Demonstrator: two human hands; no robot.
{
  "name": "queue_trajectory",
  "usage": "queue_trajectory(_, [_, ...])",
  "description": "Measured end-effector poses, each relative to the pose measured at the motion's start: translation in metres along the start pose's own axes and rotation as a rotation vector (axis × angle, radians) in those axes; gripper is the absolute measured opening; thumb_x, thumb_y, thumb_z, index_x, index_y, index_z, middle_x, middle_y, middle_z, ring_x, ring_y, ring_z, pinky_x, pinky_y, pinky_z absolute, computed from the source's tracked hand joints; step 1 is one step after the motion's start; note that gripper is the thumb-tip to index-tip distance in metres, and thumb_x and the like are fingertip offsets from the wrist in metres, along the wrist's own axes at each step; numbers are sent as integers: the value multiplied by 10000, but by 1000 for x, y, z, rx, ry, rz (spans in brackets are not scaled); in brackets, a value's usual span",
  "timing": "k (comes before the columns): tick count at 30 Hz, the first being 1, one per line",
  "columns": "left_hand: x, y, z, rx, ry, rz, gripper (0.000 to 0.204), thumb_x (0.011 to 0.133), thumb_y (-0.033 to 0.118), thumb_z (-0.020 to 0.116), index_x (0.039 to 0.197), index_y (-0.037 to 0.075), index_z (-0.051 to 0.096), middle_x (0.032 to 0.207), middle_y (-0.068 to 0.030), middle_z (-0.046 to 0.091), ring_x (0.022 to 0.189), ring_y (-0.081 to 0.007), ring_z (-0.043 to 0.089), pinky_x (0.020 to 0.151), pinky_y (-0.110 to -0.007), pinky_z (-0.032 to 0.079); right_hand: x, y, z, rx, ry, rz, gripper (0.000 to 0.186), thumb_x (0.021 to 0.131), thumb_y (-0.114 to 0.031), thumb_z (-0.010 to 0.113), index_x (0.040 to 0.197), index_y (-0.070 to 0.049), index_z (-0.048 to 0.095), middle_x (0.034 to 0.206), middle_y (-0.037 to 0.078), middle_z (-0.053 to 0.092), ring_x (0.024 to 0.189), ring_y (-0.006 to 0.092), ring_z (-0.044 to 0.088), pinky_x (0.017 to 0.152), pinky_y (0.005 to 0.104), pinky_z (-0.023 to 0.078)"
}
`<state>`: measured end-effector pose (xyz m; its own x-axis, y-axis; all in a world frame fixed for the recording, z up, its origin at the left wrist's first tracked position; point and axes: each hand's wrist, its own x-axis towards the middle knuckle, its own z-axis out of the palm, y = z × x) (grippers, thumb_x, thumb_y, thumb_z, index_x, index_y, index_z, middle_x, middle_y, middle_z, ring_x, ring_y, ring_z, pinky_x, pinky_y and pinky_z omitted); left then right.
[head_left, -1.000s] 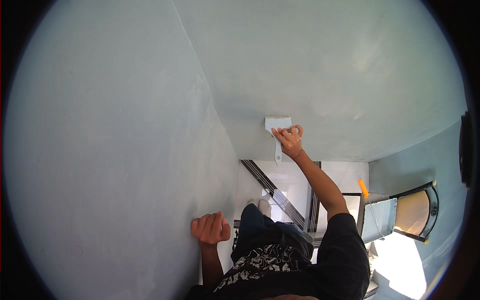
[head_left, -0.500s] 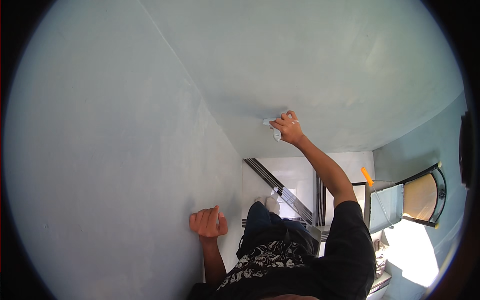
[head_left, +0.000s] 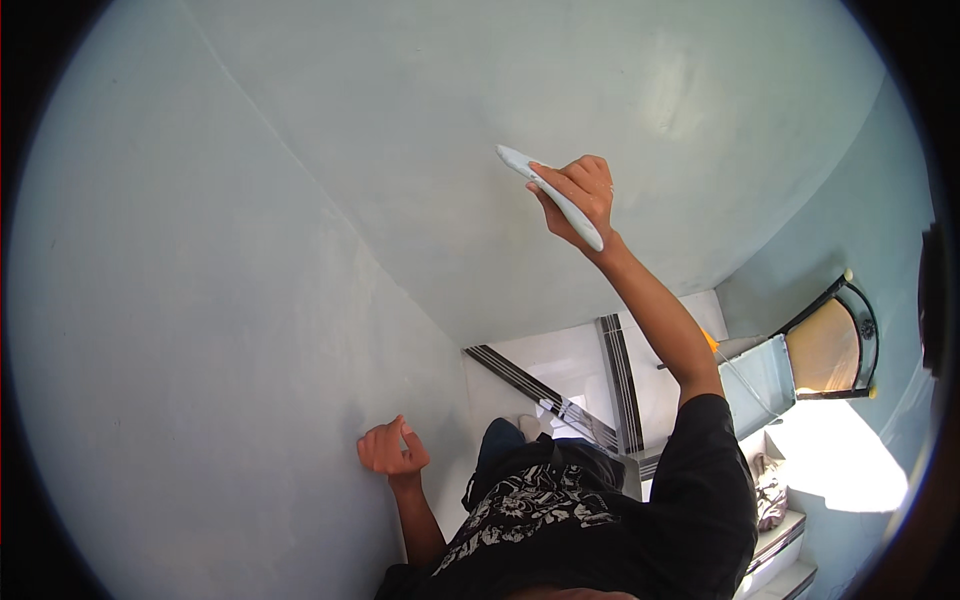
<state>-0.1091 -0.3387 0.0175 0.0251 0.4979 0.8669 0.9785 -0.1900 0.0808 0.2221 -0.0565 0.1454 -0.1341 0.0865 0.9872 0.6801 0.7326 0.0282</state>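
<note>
My right hand [head_left: 578,200] grips a pale, paint-coated paintbrush [head_left: 570,208], thumb and fingers wrapped around it. The brush slants with its upper-left end close to the grey-blue wall [head_left: 430,110] ahead; whether it touches cannot be told. My left hand [head_left: 393,447] is curled into a loose fist by the left wall [head_left: 220,330], with nothing visible in it. Its knuckles seem to be at or very near that surface.
To the right, a paint tray [head_left: 735,392] bears a roller with an orange handle [head_left: 709,340]. Beyond stands a chair [head_left: 828,355] with a tan back and dark frame. Below are dark-striped stair edges [head_left: 545,397]. A crumpled cloth [head_left: 769,492] lies on steps at the lower right.
My right hand has moved up the wall and turned, so the paintbrush now shows lengthwise. The view has shifted slightly. My left hand keeps its curled shape.
</note>
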Motion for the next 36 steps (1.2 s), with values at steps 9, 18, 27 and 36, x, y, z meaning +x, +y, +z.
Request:
queue_trajectory(9, [-5,47,119,-624,-16,-682,167,931,78,563,845,5,686,717,-59,681,724,-232,634,721,-381,456,-233,-87,-135,153,-321,1181,203,875,-190,808,1034,-65,796,802,75,723,746,222,685,700,351,518])
queue_trajectory(18, [-109,34,221,-482,-741,-763,131,891,190,619,890,89,703,767,-54,759,742,-268,721,712,-417,536,-414,-190,-280,-108,845,1954,237,906,-213,759,979,0,684,792,76,666,642,159,644,521,311,502])
queue_trajectory(27, [-189,-41,297,-487,-1245,-799,269,861,324,667,1045,128,661,808,-74,768,809,-286,738,838,-425,555,-406,-250,-276,-237,1280,2029,310,905,-244,761,991,-8,579,775,99,619,579,213,651,507,315,521])
queue_trajectory(36, [-171,-32,345,-700,-1237,-1070,259,900,227,664,1061,50,565,829,-124,687,648,-215,656,572,-354,533,-352,-272,-262,-232,1155,1967,265,942,-252,729,997,-11,635,800,108,690,614,199,687,552,311,544])
